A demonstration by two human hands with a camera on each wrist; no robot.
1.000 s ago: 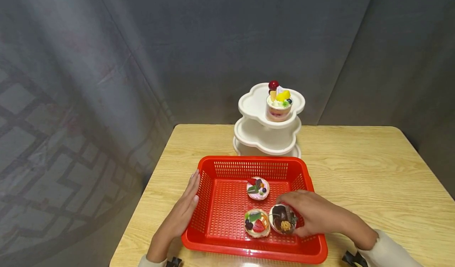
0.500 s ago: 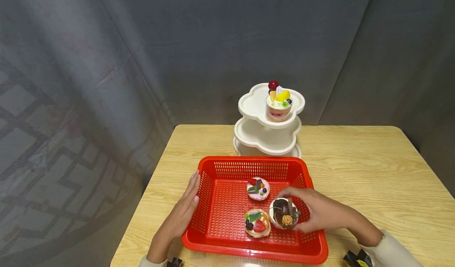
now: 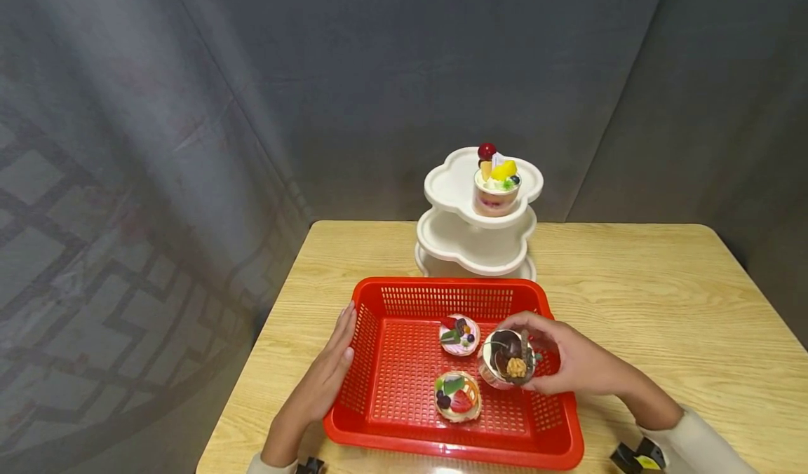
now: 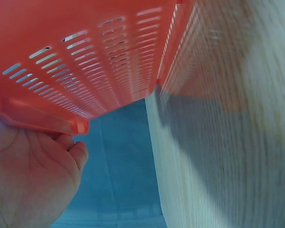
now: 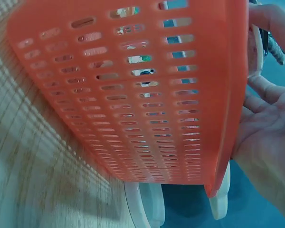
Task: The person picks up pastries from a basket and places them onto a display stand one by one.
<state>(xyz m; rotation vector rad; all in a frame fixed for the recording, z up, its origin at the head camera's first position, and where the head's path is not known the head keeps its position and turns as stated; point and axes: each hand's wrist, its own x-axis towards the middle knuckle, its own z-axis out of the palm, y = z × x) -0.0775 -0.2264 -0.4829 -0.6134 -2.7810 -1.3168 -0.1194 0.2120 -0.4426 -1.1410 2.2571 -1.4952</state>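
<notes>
My right hand (image 3: pixel 564 362) grips a dessert cup (image 3: pixel 505 356) topped with dark cherries, a chocolate stick and a walnut, raised over the right part of the red basket (image 3: pixel 404 444). In the right wrist view that hand (image 5: pixel 270 114) reaches over the basket's rim, the cup mostly hidden. My left hand (image 3: pixel 322 376) rests with straight fingers against the basket's left rim. Inside the basket lie a pink-cream dessert (image 3: pixel 459 335) and a fruit-topped dessert (image 3: pixel 457 395) with a strawberry piece.
Behind the basket stands a white three-tier stand (image 3: pixel 451 179) with cloud-shaped trays. On its top tier sits a dessert cup (image 3: pixel 496 192) with yellow fruit and red cherries. The wooden table (image 3: pixel 656 306) ends at a grey curtain (image 3: pixel 391 74).
My right hand has lifted the cherry-topped dessert cup up from the basket floor and moved it slightly forward, away from the fruit-topped dessert. The left hand stays in place.
</notes>
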